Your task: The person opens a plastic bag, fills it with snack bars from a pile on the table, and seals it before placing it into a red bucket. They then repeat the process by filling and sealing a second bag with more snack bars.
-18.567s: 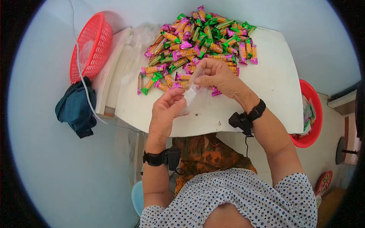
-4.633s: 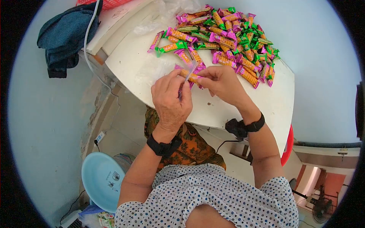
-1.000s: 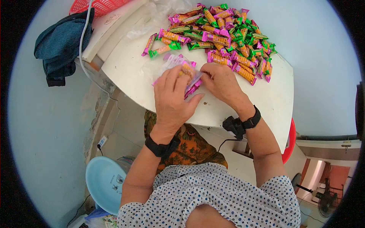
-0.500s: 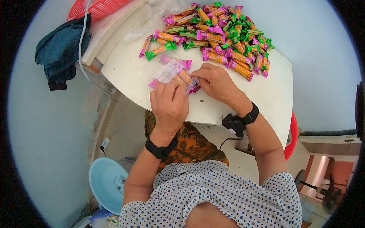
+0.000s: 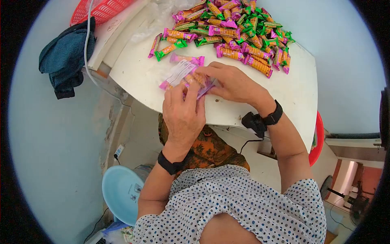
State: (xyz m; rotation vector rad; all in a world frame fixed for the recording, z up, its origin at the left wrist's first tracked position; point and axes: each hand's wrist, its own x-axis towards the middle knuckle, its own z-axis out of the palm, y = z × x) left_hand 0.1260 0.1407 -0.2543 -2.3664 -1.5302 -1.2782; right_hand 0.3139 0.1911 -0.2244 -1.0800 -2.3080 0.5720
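A clear plastic bag (image 5: 178,74) with a white printed label lies on the white table (image 5: 134,83), with several pink-ended snack packets inside it. My left hand (image 5: 183,116) grips the bag's near edge, its fingertips bent over the plastic. From the right, my right hand (image 5: 235,84) holds the bag's right end between thumb and fingers; its fingertips are partly hidden. A pink-ended packet (image 5: 187,59) shows at the bag's far side. Just beyond lies a green-ended packet (image 5: 170,50), apart from both hands.
A big heap of pink- and green-ended snack packets (image 5: 243,34) covers the table's far side. Crumpled clear plastic (image 5: 156,20) lies left of it. A red basket (image 5: 103,11) and dark cloth (image 5: 67,53) are at upper left, a blue basin (image 5: 122,195) below.
My right hand has moved in over the bag's right end, its fingers now lying on the plastic. My left fingers have shifted along the near edge. The view has tilted slightly.
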